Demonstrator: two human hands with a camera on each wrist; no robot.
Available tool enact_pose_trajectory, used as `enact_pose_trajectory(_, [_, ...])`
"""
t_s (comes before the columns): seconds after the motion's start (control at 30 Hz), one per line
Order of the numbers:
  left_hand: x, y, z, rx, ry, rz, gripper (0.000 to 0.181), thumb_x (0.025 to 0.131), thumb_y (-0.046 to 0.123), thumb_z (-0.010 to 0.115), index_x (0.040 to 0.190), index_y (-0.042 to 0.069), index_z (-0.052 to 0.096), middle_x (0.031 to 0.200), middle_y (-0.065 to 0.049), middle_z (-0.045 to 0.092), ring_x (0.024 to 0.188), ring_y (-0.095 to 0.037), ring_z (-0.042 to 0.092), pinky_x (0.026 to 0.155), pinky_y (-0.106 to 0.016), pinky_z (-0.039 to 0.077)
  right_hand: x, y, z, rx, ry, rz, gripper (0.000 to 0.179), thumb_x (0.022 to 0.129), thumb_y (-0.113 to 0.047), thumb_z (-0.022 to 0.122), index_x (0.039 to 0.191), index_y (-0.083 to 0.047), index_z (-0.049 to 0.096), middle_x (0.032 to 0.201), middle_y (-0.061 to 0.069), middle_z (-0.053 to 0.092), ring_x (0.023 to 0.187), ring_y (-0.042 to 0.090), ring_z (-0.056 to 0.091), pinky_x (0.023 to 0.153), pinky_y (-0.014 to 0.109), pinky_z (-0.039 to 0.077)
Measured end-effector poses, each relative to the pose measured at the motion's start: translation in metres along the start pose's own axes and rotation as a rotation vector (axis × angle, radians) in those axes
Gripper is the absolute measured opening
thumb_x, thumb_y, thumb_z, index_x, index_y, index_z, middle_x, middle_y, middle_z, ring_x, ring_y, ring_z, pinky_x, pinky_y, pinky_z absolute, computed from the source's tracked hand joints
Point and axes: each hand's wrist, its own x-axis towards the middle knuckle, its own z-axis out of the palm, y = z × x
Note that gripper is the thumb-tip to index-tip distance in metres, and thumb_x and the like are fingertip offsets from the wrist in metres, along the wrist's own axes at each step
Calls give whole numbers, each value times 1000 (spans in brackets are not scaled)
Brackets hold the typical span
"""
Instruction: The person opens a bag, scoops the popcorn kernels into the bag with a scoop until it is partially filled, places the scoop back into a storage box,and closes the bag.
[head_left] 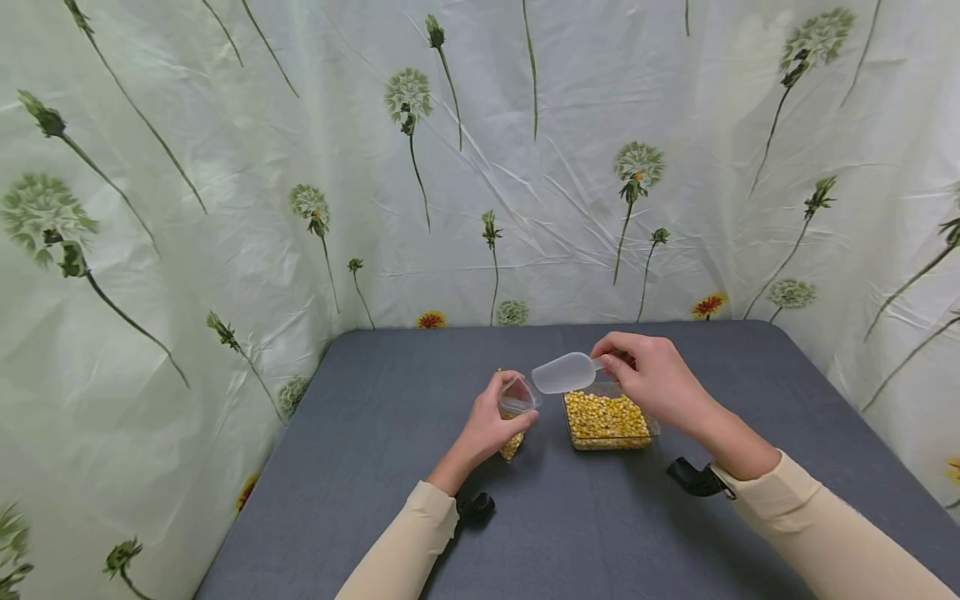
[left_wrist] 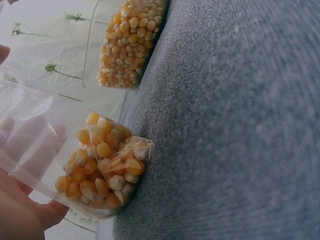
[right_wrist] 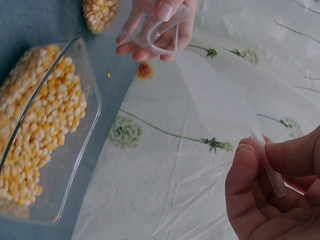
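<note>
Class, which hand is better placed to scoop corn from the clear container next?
Probably the right hand: it pinches the scoop near the clear container of corn, whereas the left hand is occupied holding the bag.

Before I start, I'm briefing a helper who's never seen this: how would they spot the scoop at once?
On the dark grey table, find the clear box of corn kernels. At its upper left in the head view, the right hand pinches the scoop. The scoop is cloudy white, while the neighbouring box and bag are see-through and hold corn.
</note>
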Motion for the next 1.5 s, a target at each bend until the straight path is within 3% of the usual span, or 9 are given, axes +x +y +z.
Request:
enact_pose_trajectory(0.43, [-1, -2, 0, -3, -1, 2, 47, 92, 34, 73, 132, 28, 47, 118, 4, 61, 107, -16, 61, 86, -43, 51, -11, 26, -10, -62, -20, 48, 12, 101, -6, 60, 101, -12, 70, 72, -2, 60, 62, 17, 53, 55, 32, 44])
enact_pose_trajectory(1.07, [-1, -2, -1, 5, -7, -14, 49, 93, 36, 73, 133, 27, 47, 122, 2, 61, 111, -16, 60, 88, -44, 51, -27, 57, -18, -150, -81, 85, 12, 99, -4, 60, 100, -8, 71, 85, 2, 68, 63, 14, 54, 51, 32, 42])
enact_pose_trajectory(1.3, [-1, 0, -1, 6, -9, -20, 49, 93, 36, 73, 133, 27, 47, 122, 2, 61, 112, -16, 60, 89, -44, 51, -28, 61, -24, -209, -58, 48, 13, 97, -1, 60, 97, -6, 72, 84, 4, 68, 55, 14, 48, 48, 31, 38])
enact_pose_trajectory(1.5, [-1, 0, -1, -8, -17, -25, 50, 93, 37, 73, 134, 26, 46, 122, 1, 60, 112, -22, 60, 88, -45, 51, -26, 62, -24, -285, -45, 9, 14, 93, 4, 60, 92, -4, 72, 85, 8, 70, 60, 13, 54, 51, 32, 43])
